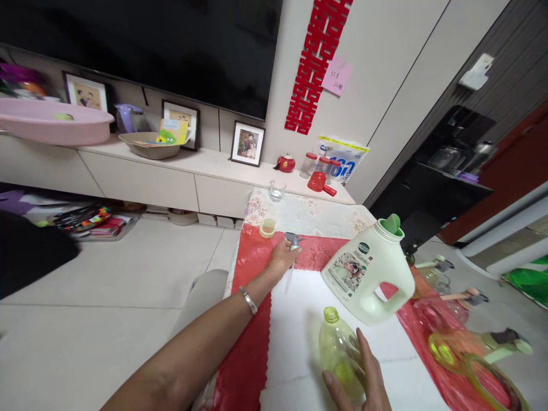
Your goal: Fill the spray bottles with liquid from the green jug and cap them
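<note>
One arm [192, 348] stretches to the left of the jug [363, 279], its left hand [280, 260] grasping a spray head [293, 238]; nearer than the jug, the right hand [369, 383] holds, with curved fingers, one bottle [340, 348].

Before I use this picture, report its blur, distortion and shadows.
Head view: the spray bottles at the right look smeared and stretched; head view: the television is nearly black, little detail showing; head view: light is soft, with a faint shadow beside the yellow-green bottle on the white sheet.
</note>
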`<state>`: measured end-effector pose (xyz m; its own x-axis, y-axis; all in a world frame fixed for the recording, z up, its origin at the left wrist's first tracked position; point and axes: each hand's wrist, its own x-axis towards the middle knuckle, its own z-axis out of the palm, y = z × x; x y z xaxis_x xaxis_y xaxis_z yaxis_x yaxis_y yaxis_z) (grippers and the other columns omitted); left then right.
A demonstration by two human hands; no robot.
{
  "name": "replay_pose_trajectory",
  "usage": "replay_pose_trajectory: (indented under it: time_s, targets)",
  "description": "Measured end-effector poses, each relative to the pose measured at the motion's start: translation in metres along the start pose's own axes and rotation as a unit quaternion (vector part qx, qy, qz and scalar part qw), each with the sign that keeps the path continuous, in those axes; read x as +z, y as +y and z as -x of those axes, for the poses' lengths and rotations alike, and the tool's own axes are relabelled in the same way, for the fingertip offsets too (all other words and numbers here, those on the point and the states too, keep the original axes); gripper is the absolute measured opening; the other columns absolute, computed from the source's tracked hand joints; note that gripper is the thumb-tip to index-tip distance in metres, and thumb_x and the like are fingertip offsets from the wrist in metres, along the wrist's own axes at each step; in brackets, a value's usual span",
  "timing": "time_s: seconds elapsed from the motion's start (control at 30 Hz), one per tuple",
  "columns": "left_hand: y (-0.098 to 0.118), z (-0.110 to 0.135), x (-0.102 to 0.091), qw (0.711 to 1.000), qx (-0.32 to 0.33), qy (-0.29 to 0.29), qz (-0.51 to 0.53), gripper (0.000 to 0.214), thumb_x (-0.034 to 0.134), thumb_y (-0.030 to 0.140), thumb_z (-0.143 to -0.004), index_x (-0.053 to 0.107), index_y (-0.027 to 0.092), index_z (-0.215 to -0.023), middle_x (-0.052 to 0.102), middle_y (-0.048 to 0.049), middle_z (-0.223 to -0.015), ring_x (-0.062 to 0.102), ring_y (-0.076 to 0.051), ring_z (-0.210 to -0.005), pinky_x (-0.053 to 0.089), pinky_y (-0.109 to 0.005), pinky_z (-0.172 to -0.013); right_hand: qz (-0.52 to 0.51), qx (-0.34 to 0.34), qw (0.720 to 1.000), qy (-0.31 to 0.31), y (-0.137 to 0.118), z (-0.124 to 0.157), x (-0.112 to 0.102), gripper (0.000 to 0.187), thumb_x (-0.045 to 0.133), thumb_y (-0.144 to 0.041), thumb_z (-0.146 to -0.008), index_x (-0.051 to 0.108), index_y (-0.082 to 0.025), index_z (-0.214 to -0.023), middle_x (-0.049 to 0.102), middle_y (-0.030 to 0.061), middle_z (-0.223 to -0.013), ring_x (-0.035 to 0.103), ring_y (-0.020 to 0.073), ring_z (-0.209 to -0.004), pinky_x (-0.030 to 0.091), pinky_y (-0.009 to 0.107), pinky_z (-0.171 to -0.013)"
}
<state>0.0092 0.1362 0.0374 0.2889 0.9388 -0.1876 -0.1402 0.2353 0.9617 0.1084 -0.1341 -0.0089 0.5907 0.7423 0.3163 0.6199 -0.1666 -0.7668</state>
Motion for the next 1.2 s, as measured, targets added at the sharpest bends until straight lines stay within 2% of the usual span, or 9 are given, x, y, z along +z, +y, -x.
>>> replay_pose_trajectory:
  time_s: [0.17,0.33,0.4,0.5,0.6,0.73,0.83,0.93,1.2]
  targets:
    - [-0.006,-0.008,0.002,0.995,0.022,0.034,-0.09,0.019,0.08,0.026,-0.072,0.067,0.017,-0.084,0.07,-0.0053,-0.081,0.067,-0.023,-0.089,0.051,-0.03,-0.078,-0.032,0.018,0.999,-0.024,-0.011,-0.003,0.007,0.085,0.065,-0.065,-0.083,0.04,-0.021,-0.151,0.049,0.0118,-0.141,0.052,0.0321,-0.125,0.047,0.046,-0.105]
    - [-0.004,0.032,0.003,0.991,0.057,0.007,-0.123,0.03,0.073,0.027,-0.08,0.07,0.017,-0.108,0.067,-0.0125,-0.121,0.061,-0.028,-0.116,0.046,-0.037,-0.1,-0.144,0.132,0.98,-0.023,-0.039,-0.015,0.004,0.093,0.071,-0.06,-0.081,0.029,-0.027,-0.157,0.043,0.0093,-0.15,0.047,0.0322,-0.133,0.041,0.049,-0.112]
    - [-0.004,0.055,0.003,0.985,0.077,-0.132,-0.074,0.037,0.064,0.043,-0.089,0.069,0.019,-0.117,0.068,-0.0118,-0.124,0.063,-0.028,-0.117,0.047,-0.039,-0.101,-0.203,0.156,0.966,-0.023,-0.045,-0.023,0.004,0.095,0.073,-0.057,-0.08,0.026,-0.031,-0.158,0.04,0.0081,-0.153,0.044,0.0315,-0.137,0.037,0.051,-0.115]
    - [-0.011,0.082,0.006,0.939,0.077,-0.335,0.007,0.06,0.069,0.054,-0.084,0.059,0.02,-0.134,0.059,-0.0137,-0.141,0.054,-0.032,-0.132,0.042,-0.044,-0.109,-0.243,0.133,0.961,-0.023,-0.04,-0.034,0.009,0.097,0.075,-0.053,-0.081,0.022,-0.032,-0.159,0.035,0.0083,-0.157,0.038,0.0304,-0.142,0.033,0.052,-0.118]
    - [-0.024,0.096,0.011,0.914,0.064,-0.399,0.037,0.09,0.087,0.038,-0.069,0.044,0.023,-0.146,0.055,-0.0135,-0.144,0.051,-0.033,-0.134,0.044,-0.045,-0.108,-0.204,0.079,0.974,-0.061,-0.026,-0.037,0.014,0.097,0.071,-0.051,-0.085,0.016,-0.03,-0.161,0.029,0.0095,-0.16,0.034,0.0296,-0.145,0.033,0.051,-0.118]
    - [-0.04,0.099,0.015,0.945,0.084,-0.317,0.013,0.084,0.085,0.024,-0.066,0.043,0.023,-0.14,0.06,-0.0115,-0.13,0.06,-0.03,-0.118,0.049,-0.043,-0.099,-0.105,0.03,0.989,-0.103,-0.014,-0.037,0.005,0.081,0.068,-0.048,-0.087,0.031,-0.029,-0.156,0.029,0.0071,-0.159,0.03,0.0274,-0.146,0.035,0.049,-0.118]
    - [-0.046,0.095,0.015,0.967,0.132,-0.202,-0.083,0.084,0.084,0.018,-0.061,0.046,0.022,-0.136,0.058,-0.0117,-0.131,0.056,-0.031,-0.122,0.043,-0.047,-0.108,-0.118,0.055,0.991,0.012,-0.014,-0.046,-0.015,0.067,0.073,-0.049,-0.082,0.054,-0.024,-0.141,0.048,0.0095,-0.147,0.048,0.0283,-0.134,0.044,0.048,-0.111]
    - [-0.052,0.089,0.016,0.964,0.174,-0.123,-0.158,0.084,0.081,0.015,-0.06,0.046,0.023,-0.136,0.055,-0.011,-0.132,0.053,-0.032,-0.125,0.04,-0.05,-0.112,-0.132,0.104,0.973,0.161,-0.011,-0.07,-0.037,0.07,0.079,-0.05,-0.075,0.059,-0.02,-0.136,0.057,0.0108,-0.136,0.056,0.0288,-0.123,0.046,0.048,-0.107]
    - [-0.068,0.082,0.017,0.936,0.239,-0.119,-0.23,0.091,0.082,0.016,-0.061,0.041,0.023,-0.142,0.053,-0.0129,-0.136,0.049,-0.034,-0.13,0.038,-0.053,-0.114,-0.185,0.111,0.963,0.162,0.027,-0.145,-0.048,0.067,0.087,-0.045,-0.061,0.069,-0.013,-0.117,0.069,0.0103,-0.112,0.064,0.0265,-0.104,0.051,0.041,-0.094]
